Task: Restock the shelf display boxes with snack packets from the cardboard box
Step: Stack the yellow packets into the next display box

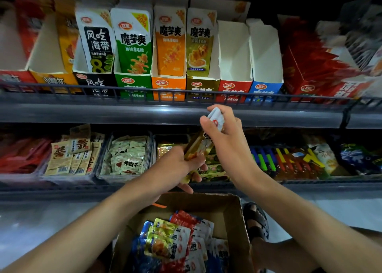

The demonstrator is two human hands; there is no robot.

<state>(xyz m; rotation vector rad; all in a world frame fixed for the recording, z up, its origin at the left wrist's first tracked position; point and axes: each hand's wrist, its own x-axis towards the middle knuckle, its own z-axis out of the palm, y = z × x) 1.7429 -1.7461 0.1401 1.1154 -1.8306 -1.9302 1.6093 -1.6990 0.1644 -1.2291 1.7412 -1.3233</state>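
Both hands hold a stack of gold snack packets [198, 144] in front of the lower shelf. My right hand [225, 136] grips the stack's white top end; my left hand [177, 167] is closed around its bottom end. Below them the cardboard box [237, 214] sits on the floor with gold, red and blue packets [177, 243] inside. On the upper shelf stands a row of display boxes: the gold box [201, 86] holds gold packets, while the red box [234, 86] and the blue box [265, 86] to its right look empty.
A wire rail [144, 91] runs along the upper shelf's front. Black, green and orange display boxes [134, 84] stand left of the gold one. The lower shelf carries trays of other snacks [126, 157] and lighters [279, 159]. A sandalled foot [256, 221] rests right of the cardboard box.
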